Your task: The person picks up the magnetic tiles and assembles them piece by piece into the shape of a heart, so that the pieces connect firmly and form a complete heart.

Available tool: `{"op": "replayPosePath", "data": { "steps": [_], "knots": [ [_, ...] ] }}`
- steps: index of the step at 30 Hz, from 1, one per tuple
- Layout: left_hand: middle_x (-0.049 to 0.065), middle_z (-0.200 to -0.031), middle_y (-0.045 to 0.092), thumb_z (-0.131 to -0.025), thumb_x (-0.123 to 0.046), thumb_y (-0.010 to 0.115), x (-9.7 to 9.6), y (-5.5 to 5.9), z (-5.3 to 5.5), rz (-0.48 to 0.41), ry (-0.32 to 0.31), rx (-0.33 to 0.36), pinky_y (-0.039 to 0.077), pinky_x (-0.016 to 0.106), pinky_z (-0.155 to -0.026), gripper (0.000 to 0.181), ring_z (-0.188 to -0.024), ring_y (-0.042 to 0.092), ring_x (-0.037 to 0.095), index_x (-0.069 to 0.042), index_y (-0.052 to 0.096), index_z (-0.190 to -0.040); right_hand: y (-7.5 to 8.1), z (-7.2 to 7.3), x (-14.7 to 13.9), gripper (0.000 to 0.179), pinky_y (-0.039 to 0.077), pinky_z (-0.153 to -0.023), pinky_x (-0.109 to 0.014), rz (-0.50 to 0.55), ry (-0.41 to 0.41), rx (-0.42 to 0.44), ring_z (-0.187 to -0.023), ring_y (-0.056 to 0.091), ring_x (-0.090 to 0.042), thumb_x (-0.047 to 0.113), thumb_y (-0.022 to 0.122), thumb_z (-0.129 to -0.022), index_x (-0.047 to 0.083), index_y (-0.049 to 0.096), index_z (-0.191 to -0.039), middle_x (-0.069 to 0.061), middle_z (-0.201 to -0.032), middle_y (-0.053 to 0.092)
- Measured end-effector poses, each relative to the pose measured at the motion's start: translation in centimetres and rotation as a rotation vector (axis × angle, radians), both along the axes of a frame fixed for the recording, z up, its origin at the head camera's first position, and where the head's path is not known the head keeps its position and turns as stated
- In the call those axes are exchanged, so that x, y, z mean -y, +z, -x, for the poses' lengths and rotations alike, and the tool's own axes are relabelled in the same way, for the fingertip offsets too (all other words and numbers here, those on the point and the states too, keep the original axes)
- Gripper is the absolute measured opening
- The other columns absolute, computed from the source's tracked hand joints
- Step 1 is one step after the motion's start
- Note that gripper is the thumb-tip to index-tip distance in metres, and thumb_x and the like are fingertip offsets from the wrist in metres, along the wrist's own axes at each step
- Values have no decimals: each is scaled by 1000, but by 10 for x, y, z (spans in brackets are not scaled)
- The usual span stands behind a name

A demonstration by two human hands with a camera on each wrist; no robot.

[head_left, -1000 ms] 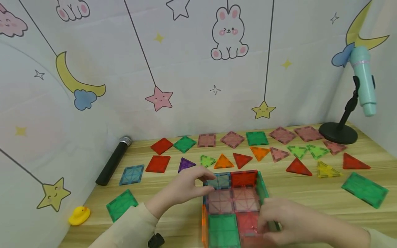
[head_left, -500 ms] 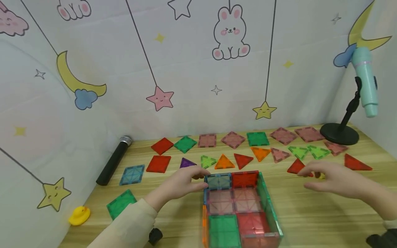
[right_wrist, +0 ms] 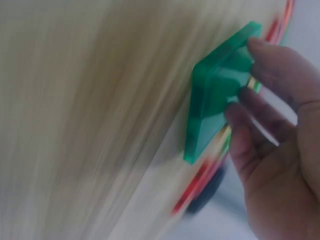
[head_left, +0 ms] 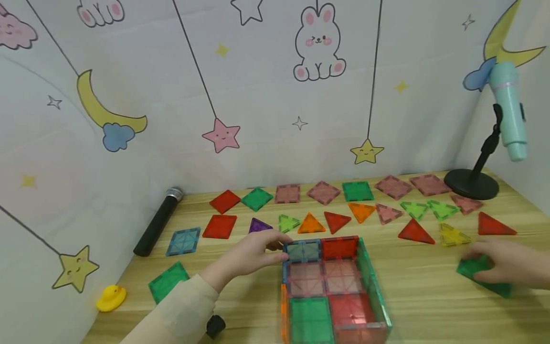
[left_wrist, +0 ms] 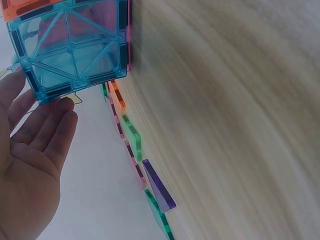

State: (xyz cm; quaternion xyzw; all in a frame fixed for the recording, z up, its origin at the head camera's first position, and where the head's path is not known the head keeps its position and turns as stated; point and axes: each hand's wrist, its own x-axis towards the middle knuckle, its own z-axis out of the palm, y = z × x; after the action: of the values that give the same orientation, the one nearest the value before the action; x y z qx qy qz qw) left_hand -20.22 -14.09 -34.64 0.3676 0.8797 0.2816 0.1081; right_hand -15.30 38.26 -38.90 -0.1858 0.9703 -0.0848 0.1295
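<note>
Plain cream-coloured sleeve (head_left: pixel 182 311) on the left

The green tile (right_wrist: pixel 212 102) looks smooth, glossy plastic — the table (head_left: pixel 245 306) wood-grained, the backdrop (head_left: pixel 266 86) matt cloth.

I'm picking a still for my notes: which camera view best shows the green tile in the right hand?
The right wrist view: the green tile is large and close there, with the right hand gripping it. The head view shows it smaller, blurred and partly covered by the hand; the left wrist view lacks it.
</note>
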Motion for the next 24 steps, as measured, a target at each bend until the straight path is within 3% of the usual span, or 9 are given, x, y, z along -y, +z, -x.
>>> {"op": "replayPosePath", "data": {
  "steps": [3,6,12,15,18,22,24],
  "knots": [
    [-2,-115,60,-91,-26,62,2,-2,1,-2,7,1,48,31,-87,35,-101,59,12,-13,59,-124,5,-5,37,33,47,-65,-27,138,110,54,-80,51,-2,37,73,-79,20,65,-105,4,-103,55],
    [-2,-116,60,-91,-26,62,2,-3,1,-5,3,4,48,31,-88,36,-102,59,12,-13,58,-124,7,-8,58,30,48,-66,-26,229,188,49,-83,51,0,38,71,-82,25,64,-108,4,-107,52],
    [-1,-117,60,-92,-24,61,-1,0,-1,0,-8,4,47,32,-89,36,-103,59,13,-13,57,-126,0,-9,70,32,48,-73,-28,190,228,-65,-96,52,-11,42,70,-81,28,64,-110,0,-113,51],
    [-2,-117,60,-92,-24,62,-1,1,-1,7,-2,4,47,32,-89,36,-103,59,13,-13,57,-126,-3,-9,83,34,49,-75,-29,222,285,-128,-100,52,-15,44,67,-83,27,64,-113,-2,-116,51],
    [-2,-116,60,-92,-25,61,-1,1,0,4,-7,2,47,32,-89,36,-103,59,13,-13,57,-125,-3,-9,89,44,49,-76,-33,231,270,-179,-100,51,-21,46,71,-80,22,62,-116,-5,-117,51],
    [-2,-117,60,-92,-26,61,-1,1,0,4,-6,4,47,32,-89,36,-103,59,13,-13,58,-125,-1,-10,87,62,47,-76,-41,204,154,-106,-100,50,-28,51,73,-74,13,58,-120,-14,-117,49],
    [-2,-117,60,-92,-26,61,-1,1,0,4,-6,2,47,33,-89,36,-103,59,14,-13,58,-125,-1,-10,86,64,47,-75,-40,213,133,-60,-99,50,-28,53,70,-75,12,56,-122,-14,-115,48]
  ]
}}
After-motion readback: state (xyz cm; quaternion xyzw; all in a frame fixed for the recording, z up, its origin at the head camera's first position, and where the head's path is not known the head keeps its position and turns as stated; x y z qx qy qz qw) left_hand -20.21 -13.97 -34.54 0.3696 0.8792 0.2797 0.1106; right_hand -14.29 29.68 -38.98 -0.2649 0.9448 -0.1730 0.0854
